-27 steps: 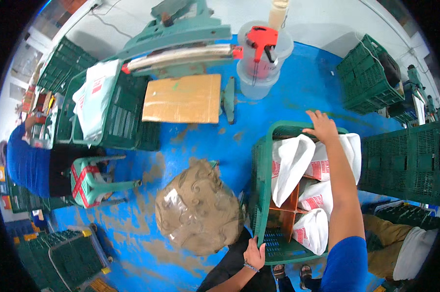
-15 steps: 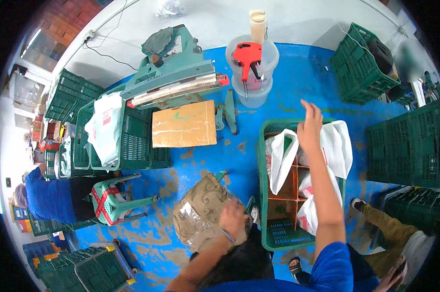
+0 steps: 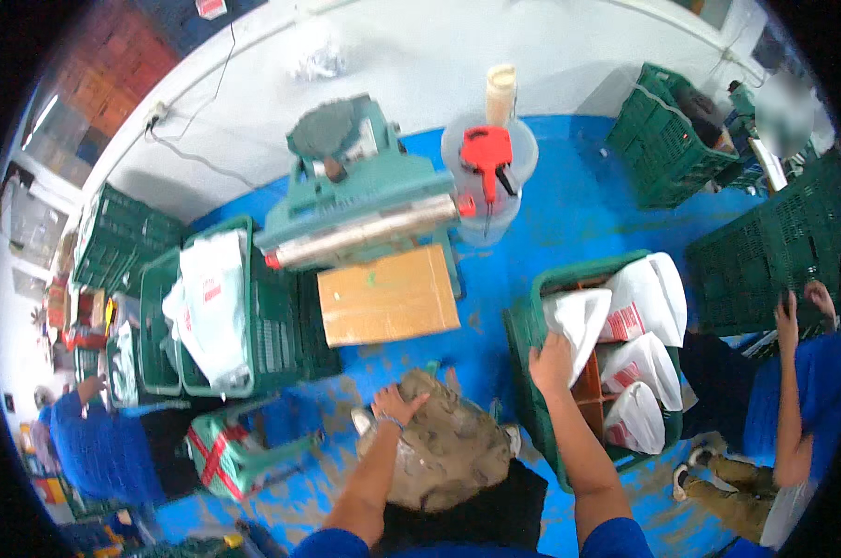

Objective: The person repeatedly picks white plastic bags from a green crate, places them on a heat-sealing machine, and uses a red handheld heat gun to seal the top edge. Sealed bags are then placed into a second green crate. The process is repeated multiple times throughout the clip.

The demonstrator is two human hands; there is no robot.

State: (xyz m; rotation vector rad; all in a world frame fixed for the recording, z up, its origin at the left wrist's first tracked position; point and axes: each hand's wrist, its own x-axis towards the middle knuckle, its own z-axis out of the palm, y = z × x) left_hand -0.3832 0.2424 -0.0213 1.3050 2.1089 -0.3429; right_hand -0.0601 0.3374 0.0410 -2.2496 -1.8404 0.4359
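Far left edge of the blue floor (image 3: pixel 569 223): a person in a blue top (image 3: pixel 81 446) bends beside stacked green crates (image 3: pixel 123 246). Just right of them, a green crate (image 3: pixel 272 316) with a white plastic bag (image 3: pixel 211 298) draped over its rim. Below it, a small green stool (image 3: pixel 239 451) bound with red tape.

Centre, near the white wall: a green sealing machine (image 3: pixel 365 200), long roller bar across its front. A flat brown cardboard piece (image 3: pixel 388 296) lies just in front of it. To its right, a clear bucket (image 3: pixel 488 181) holds a red hand tool (image 3: pixel 487 153); a pale cylinder stands behind it.

Lower centre: left hand (image 3: pixel 397 405), fingers spread and curled onto the top left edge of a crumpled brown plastic sack (image 3: pixel 448 451), which sits on the floor right at the wearer's knees. Hand presses on it; whether it pinches the material, cannot tell.

Right of that: right hand (image 3: pixel 553 363) closed over the near left rim of a green basket (image 3: pixel 525 335), touching the white sack (image 3: pixel 580 316) folded over that rim. More white sacks with red print (image 3: pixel 644 307) stand packed inside.

Far right: another person in blue (image 3: pixel 793 400), crouched, hand on a tall green crate (image 3: pixel 765 256).
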